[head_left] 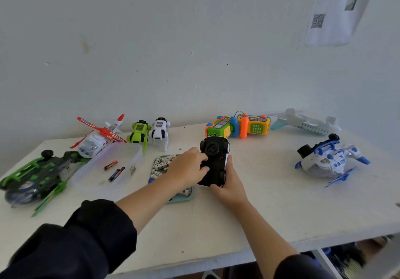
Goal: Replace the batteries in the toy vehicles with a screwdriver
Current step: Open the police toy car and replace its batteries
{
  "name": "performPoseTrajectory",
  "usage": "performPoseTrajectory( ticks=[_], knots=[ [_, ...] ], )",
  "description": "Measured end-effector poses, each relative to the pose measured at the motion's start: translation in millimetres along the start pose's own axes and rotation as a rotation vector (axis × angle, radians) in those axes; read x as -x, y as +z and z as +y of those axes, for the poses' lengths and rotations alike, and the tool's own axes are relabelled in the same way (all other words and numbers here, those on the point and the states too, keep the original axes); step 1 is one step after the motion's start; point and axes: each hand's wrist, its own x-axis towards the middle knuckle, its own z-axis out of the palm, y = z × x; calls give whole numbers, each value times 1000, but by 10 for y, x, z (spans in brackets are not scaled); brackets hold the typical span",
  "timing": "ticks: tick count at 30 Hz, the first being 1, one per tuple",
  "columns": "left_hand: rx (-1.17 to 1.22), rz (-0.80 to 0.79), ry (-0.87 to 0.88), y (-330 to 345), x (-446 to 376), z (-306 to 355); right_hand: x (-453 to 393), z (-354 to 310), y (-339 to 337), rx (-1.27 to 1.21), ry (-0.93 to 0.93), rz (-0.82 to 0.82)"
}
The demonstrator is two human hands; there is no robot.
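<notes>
From the head view, the white tabletop (270, 209) runs across the lower half of the frame, its near edge cutting diagonally through the lower right. A bare stretch lies between the arms and that edge, and another to the right of the hands, before the blue and white toy aircraft (331, 159) at the right.

At the centre, a black and white toy car (214, 161) is held upside down above the tabletop, its dark underside and a round black fitting facing up. The right hand (229, 183) cups it from below and the right, fingers curled round its body. The left hand (188, 166) has its fingers bent onto the car's underside, pressing or pinching there; what lies under the fingertips cannot be made out.

Just left of the car and partly under the left forearm, a teal tray (184, 198) holds a heap of white batteries (160, 166). Further left, a clear plastic lid (104, 168) carries a few dark batteries (113, 170). At the far left lies a green and black toy vehicle (32, 177), with a red and white helicopter (99, 138) behind it. Along the back edge stand a green robot dog (138, 133), a white robot dog (161, 131), two bright toy phones (238, 126) and a pale toy airliner (307, 122).

A plain pale wall fills the upper frame, with a printed sheet (335, 10) bearing a QR code at the upper right.
</notes>
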Motion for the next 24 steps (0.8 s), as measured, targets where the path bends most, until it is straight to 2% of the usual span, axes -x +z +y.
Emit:
performPoseTrajectory(
  ticks=[9,21,24],
  knots=[
    [96,-56,-8,-59,-66,11,-2,-7,-18,7,13,-9],
    [366,-71,6,-244,-38,-55,8,-34,-42,-16,17,-33],
    [368,47,-8,-429,1,-100,25,-61,-45,3,24,-40]
  ],
)
